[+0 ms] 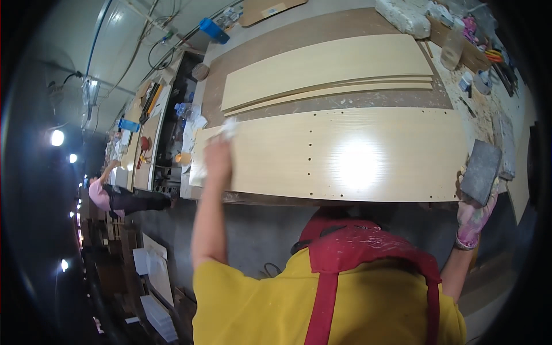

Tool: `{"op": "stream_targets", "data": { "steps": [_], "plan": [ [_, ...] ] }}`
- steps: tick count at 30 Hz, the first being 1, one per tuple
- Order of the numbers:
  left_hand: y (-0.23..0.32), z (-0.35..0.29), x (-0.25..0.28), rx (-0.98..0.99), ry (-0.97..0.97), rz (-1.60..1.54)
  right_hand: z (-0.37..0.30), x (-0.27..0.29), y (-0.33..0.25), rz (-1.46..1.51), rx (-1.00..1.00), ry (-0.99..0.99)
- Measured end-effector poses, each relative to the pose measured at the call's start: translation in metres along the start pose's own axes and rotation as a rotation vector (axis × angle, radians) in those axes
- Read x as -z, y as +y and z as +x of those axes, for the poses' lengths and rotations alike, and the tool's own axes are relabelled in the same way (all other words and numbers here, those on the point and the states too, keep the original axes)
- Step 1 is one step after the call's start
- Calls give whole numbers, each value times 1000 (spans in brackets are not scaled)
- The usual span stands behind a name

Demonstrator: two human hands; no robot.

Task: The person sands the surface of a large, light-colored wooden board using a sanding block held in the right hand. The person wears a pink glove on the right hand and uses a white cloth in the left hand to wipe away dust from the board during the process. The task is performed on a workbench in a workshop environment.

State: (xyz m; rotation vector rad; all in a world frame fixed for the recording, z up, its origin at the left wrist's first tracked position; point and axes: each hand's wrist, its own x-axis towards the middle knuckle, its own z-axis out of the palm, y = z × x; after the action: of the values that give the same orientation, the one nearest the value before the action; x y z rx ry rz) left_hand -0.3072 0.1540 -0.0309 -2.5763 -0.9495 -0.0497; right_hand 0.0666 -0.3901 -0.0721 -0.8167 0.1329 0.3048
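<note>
A pale wood-coloured panel [270, 155] with rows of small dark holes lies along the table's near edge, bright glare on its right half. On its left end, my bare left hand [218, 160] is smeared by motion, with a white cloth [229, 127] at its fingers. At the panel's right end, my right hand [477, 217] wears a pinkish-white glove and is closed on a grey rectangular block [481, 171]. The block hides part of the fingers.
Several matching panels [322, 63] lie stacked behind on the brown tabletop [345, 23]. Tools, a clear bottle [452, 49] and a white foam block [402, 17] crowd the right. A blue cup [214, 30] stands far left. Another person [103, 192] works at a left bench.
</note>
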Motion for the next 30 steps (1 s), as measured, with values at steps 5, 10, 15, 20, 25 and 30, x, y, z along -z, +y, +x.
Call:
{"op": "stream_targets", "data": {
  "steps": [5,10,15,20,25,30],
  "plan": [
    [74,6,110,270,-62,-923,18,30,-2,72,-4,-328],
    [214,-26,108,-539,263,-727,28,5,16,19,6,-426],
    [-35,-34,-51,375,106,-218,10,-20,14,-62,54,-200],
    [-182,-139,-5,1008,143,-419,16,-17,19,8,31,-174],
    [-21,-16,64,345,325,-872,31,6,23,9,-41,-645],
    [210,-9,90,-427,216,-617,7,-34,17,240,-93,-451]
  ]
}}
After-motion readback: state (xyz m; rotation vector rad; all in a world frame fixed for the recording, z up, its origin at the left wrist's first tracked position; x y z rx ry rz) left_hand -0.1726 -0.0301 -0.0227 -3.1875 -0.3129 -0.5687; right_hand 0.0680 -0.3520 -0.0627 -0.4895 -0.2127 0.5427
